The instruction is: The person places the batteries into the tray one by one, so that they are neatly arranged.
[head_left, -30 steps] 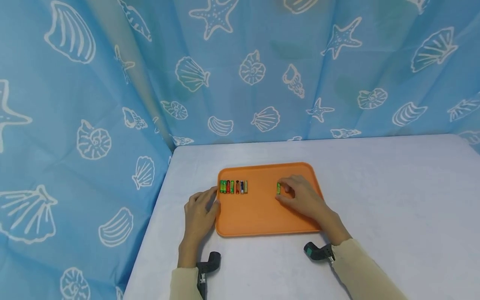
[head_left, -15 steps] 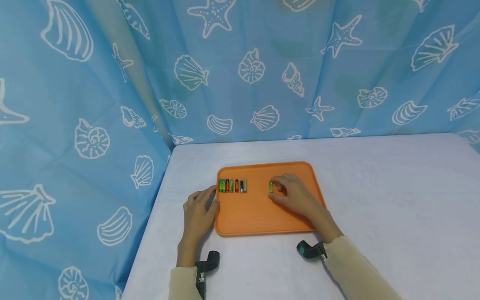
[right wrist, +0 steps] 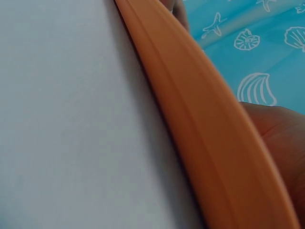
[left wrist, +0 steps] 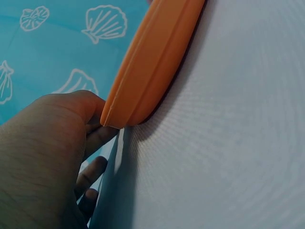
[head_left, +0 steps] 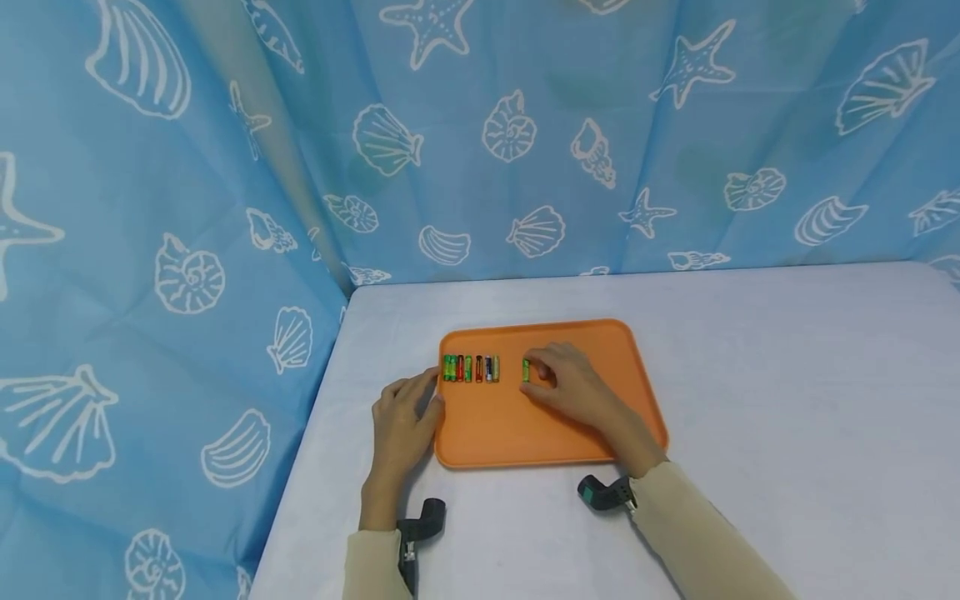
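An orange tray (head_left: 517,425) lies on the table. Along its upper left a row of several small batteries (head_left: 468,368), green, red, dark and pale, stands side by side lengthwise. My right hand (head_left: 573,383) is over the tray and pinches a green battery (head_left: 526,371) by its two ends between thumb and forefinger, a short gap to the right of the row. My left hand (head_left: 402,425) rests at the tray's left side, its fingertips and thumb touching the rim. In the right wrist view the tray wall (right wrist: 200,114) hides the battery and most of the right hand.
A white cloth (head_left: 787,400) covers the table. Blue curtains (head_left: 465,167) with shell and starfish prints hang behind and at the left. Black wrist cameras (head_left: 423,521) are strapped to both forearms.
My right hand has moved left across the tray with the green battery, bringing it closer to the row. The left hand stays at the tray's rim.
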